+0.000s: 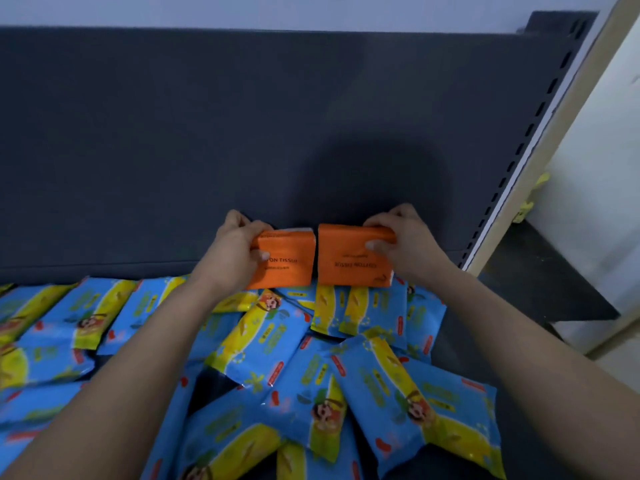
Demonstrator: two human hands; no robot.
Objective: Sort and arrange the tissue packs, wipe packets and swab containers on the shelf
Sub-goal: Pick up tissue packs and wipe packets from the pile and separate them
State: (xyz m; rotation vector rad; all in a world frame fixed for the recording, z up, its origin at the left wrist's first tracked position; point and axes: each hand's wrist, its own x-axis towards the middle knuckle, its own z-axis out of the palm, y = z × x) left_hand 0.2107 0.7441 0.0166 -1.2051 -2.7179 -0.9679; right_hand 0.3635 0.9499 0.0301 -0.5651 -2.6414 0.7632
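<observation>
While both orange tissue packs stand at the rear of the shelf, side by side with only a narrow gap between them, the step in hand looks to be setting them into a neat pair against the dark back panel. The left hand grips the left tissue pack by its outer end, thumb across the printed face and fingers curled behind. The right hand holds the right tissue pack the same way at its far end.

To do this well, the person would probably bring the two inner edges together until they touch, then press both packs back so they sit flush with the panel and level with one another. One detail deserves care: the lettering on the left pack reads upright, while that on the right pack is upside down, so turning the right one over would likely give a tidier row.

The packs' lower edges sit just at the heap of blue and yellow wipe packets, which lie overlapping and at mixed angles across the front of the shelf. A packet caught beneath a pack could tilt it, so the strip under the packs should be kept free. No swab containers can be seen.
</observation>
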